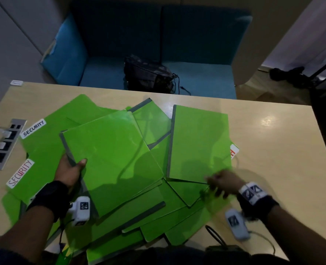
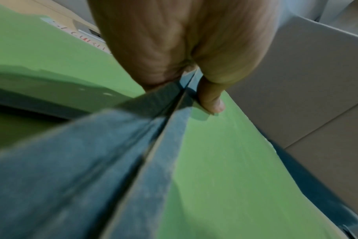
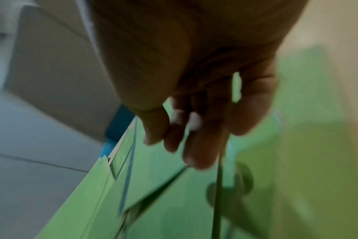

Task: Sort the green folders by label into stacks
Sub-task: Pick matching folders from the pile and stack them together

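Our left hand point(image 1: 70, 170) pinches a flat green folder point(image 1: 110, 155) by its grey spine above the heaped folders point(image 1: 158, 213) on the wooden table point(image 1: 277, 153). Our right hand point(image 1: 223, 183) blurs; we cannot tell its fingers' state.

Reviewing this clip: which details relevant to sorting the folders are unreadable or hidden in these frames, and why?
- Folder gripped by the left hand: no label visible on the held folder in the head view.
- Red-lettered label: head view, mostly covered by the right-side folder.
- Right hand: motion-blurred in head and right wrist views; its grip is unclear.
- Lower folders: overlapped, labels hidden.
- SECURITY label: blurred in the left wrist view.
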Tool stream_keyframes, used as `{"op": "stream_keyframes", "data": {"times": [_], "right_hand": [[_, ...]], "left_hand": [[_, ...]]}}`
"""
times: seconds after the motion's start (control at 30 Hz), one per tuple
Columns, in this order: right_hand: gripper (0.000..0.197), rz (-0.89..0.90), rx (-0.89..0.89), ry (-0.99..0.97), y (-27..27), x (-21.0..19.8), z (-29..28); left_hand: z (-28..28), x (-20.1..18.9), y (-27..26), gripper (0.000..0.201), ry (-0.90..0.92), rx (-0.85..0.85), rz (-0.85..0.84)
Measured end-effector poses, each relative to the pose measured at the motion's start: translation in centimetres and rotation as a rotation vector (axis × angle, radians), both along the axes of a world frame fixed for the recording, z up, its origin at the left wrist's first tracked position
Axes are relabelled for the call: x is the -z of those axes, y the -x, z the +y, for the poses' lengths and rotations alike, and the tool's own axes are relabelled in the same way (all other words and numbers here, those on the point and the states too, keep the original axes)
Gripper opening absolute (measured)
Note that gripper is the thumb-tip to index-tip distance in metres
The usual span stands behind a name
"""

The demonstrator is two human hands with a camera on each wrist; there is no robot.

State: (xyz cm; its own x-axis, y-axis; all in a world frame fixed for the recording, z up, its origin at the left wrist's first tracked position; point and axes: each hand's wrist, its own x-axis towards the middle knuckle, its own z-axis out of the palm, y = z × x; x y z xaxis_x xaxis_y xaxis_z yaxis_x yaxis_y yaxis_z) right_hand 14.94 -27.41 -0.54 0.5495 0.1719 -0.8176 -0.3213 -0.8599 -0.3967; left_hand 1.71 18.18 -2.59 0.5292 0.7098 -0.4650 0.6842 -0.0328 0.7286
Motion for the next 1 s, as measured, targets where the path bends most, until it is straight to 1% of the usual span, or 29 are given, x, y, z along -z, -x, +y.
{"op": "stream_keyframes", "data": {"times": [0.03,0.07,0.1,0.13,0.17,0.2,0.27,0.3,0.33,0.37,0.43,0.47,0.5,0.57,0.6,0.63,0.67,0.7,0.73,0.8,0.87,0.9,0.93,1.0], "right_hand": [[0.043,-0.173,0.013,0.065,-2.3,0.3,-0.4],[0.038,-0.347,0.091,0.119,-4.5,0.5,-0.7],[0.038,-0.48,0.233,0.155,-6.2,0.7,-0.9],[0.047,-0.528,0.376,0.173,-7.3,0.9,-1.2],[0.059,-0.479,0.475,0.195,-7.7,1.6,-1.7],[0.065,-0.392,0.544,0.185,-7.4,2.1,-1.9],[0.073,-0.248,0.661,0.092,-6.5,3.8,-2.0],[0.079,-0.202,0.718,0.047,-6.1,4.5,-2.0],[0.081,-0.151,0.753,0.031,-5.8,4.8,-1.8],[0.075,-0.115,0.76,0.026,-5.6,4.9,-1.6],[0.045,-0.005,0.745,0.048,-4.9,4.3,-0.9],[0.037,0.063,0.764,0.045,-4.7,4.0,-0.5],[0.032,0.094,0.797,0.034,-4.7,4.0,-0.2],[0.027,0.074,0.884,-0.026,-4.9,3.6,0.5],[0.026,0.032,0.934,-0.054,-4.9,3.4,0.9],[0.027,-0.031,0.944,-0.048,-4.8,3.0,1.2],[0.029,-0.103,0.922,-0.016,-4.6,2.3,1.7],[0.03,-0.212,0.895,-0.014,-4.4,1.3,2.0],[0.027,-0.321,0.889,-0.081,-4.2,0.0,2.4],[0.022,-0.499,0.894,-0.294,-4.5,-2.9,2.7],[0.02,-0.63,0.832,-0.404,-5.6,-6.4,2.2],[0.019,-0.661,0.8,-0.452,-6.2,-8.0,1.7],[0.019,-0.653,0.787,-0.516,-6.6,-9.3,1.2],[0.022,-0.593,0.768,-0.614,-7.6,-10.5,0.2]], "left_hand": [[0.0,0.0,-0.5,0.049,-0.009,0.004,0.013],[0.1,0.2,-0.9,0.053,-0.011,0.013,0.033],[0.1,0.3,-1.3,0.056,-0.007,0.017,0.057],[0.1,0.5,-1.6,0.057,-0.005,0.025,0.071],[0.1,0.6,-1.8,0.059,-0.006,0.028,0.09],[0.1,0.9,-2.0,0.059,-0.007,0.037,0.113],[0.1,1.2,-2.4,0.058,-0.012,0.052,0.132],[0.0,1.2,-2.5,0.057,-0.009,0.055,0.136],[-0.1,1.4,-2.6,0.056,-0.009,0.056,0.133],[-0.1,1.4,-2.6,0.055,-0.006,0.056,0.128],[-0.1,1.5,-2.5,0.054,0.0,0.051,0.13],[-0.1,1.5,-2.4,0.055,0.005,0.043,0.122],[0.0,1.6,-2.4,0.055,0.011,0.031,0.109],[-0.3,1.5,-2.4,0.054,0.029,-0.003,0.071],[-0.4,1.4,-2.3,0.055,0.044,-0.015,0.04],[-0.5,1.3,-2.2,0.058,0.056,-0.02,0.016],[-0.6,1.2,-2.1,0.061,0.062,-0.021,-0.008],[-0.6,1.0,-2.1,0.065,0.065,-0.021,-0.025],[-0.6,0.9,-2.0,0.068,0.063,-0.025,-0.044],[-0.3,0.5,-1.8,0.07,0.048,-0.047,-0.083],[0.0,0.0,-1.6,0.068,0.039,-0.071,-0.12],[0.1,-0.3,-1.5,0.067,0.038,-0.076,-0.137],[0.2,-0.6,-1.5,0.066,0.046,-0.079,-0.157],[0.2,-1.2,-1.7,0.065,0.081,-0.077,-0.191]]}}
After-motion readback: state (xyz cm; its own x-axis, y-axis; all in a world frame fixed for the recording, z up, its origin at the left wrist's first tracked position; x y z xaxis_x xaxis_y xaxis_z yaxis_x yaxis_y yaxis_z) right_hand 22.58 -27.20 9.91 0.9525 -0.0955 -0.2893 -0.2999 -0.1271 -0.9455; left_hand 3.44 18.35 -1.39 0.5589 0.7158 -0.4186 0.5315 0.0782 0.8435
